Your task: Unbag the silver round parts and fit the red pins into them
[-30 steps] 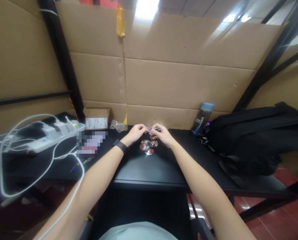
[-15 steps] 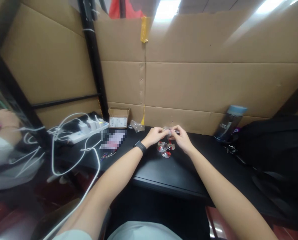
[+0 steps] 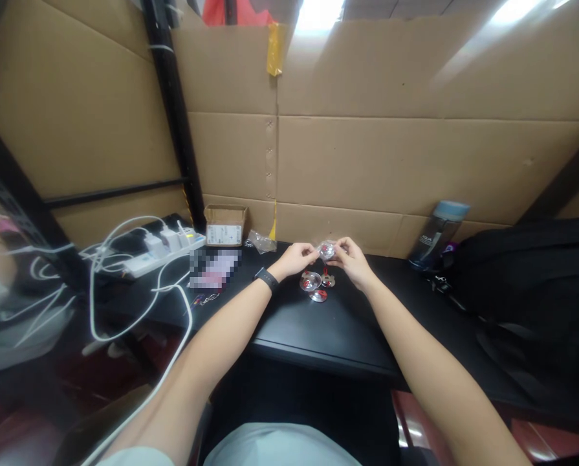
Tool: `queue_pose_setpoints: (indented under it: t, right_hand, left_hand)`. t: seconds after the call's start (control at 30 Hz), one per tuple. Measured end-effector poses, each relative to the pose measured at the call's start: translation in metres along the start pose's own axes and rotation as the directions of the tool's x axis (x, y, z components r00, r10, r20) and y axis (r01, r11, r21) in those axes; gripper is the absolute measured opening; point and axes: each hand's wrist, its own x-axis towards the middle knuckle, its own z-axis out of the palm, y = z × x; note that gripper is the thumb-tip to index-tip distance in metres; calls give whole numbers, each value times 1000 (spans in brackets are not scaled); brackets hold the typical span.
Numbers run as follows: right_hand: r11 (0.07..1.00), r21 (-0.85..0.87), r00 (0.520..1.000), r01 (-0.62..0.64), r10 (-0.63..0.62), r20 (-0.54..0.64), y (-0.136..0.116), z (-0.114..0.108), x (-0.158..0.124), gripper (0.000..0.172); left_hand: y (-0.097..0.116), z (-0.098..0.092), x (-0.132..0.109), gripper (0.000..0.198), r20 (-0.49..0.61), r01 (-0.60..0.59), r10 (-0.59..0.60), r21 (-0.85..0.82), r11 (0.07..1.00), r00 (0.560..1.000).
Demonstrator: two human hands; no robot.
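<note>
A small round shiny item in clear wrapping (image 3: 327, 250) is held up between both hands above the black table (image 3: 313, 327). My left hand (image 3: 299, 257) pinches its left edge, with a dark band on the wrist. My right hand (image 3: 351, 260) grips its right side with thumb and fingertips. Just below the hands lie several small round pieces, silver and red: one clear disc (image 3: 310, 281), one with a beige shape (image 3: 328, 280) and one nearest the front edge (image 3: 318, 295). Fine details of the held item are too small to tell.
At the left are a power strip (image 3: 165, 252) with white cables, an open small cardboard box (image 3: 225, 226), a plastic bag (image 3: 262, 241) and a blurred-out flat object (image 3: 215, 269). A bottle (image 3: 437, 234) and black backpack (image 3: 532, 291) stand right. Cardboard walls rise behind.
The wrapped round item now shows more openly between my hands, its face turned toward the camera. The whole view has shifted slightly, and the other person's hand at far left has moved partly out of view.
</note>
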Motion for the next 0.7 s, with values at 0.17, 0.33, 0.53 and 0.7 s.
queue_pose_setpoints:
  t: [0.17,0.33,0.53,0.7]
  right_hand:
    - [988,129,996,-85,88,-23,-5,-6,0,49]
    - [983,147,990,-106,118,-77,-4,-2,-1,46]
    - [992,107,987,-71,85,-135,-3,5,-2,44]
    - [999,-43,988,19,-25,-155,-1,11,-7,46]
  left_hand:
    - [-3,-7,2,24,-40,29,-31,-41,999,999]
    - [6,-3,-1,37,-40,47,-49,-49,998,998]
    - [14,7,-10,44,-31,0,3,91,996,1000]
    - [14,10,-11,26,-13,-28,32,196,980,999]
